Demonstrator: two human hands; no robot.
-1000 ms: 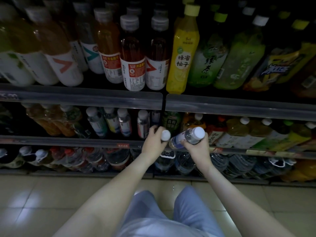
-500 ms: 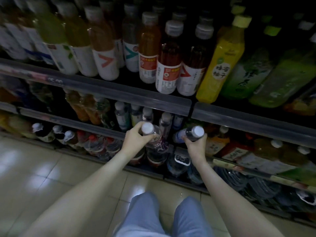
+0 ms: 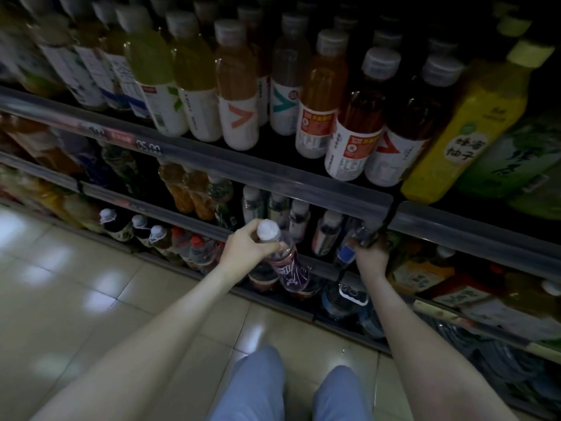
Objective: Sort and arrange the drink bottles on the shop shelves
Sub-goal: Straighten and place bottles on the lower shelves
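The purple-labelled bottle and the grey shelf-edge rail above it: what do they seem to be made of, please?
Purple-labelled bottle: likely clear glossy plastic, see-through near the neck, with a white plastic cap. Grey shelf-edge rail: probably translucent plastic strip with soft sheen; dim light leaves it open.

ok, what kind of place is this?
Likely a shop drinks aisle: shelves crowded with drink bottles, price tags on the shelf rail, tiled floor. Left hand grips a purple-labelled bottle, right hand a blue-labelled one.
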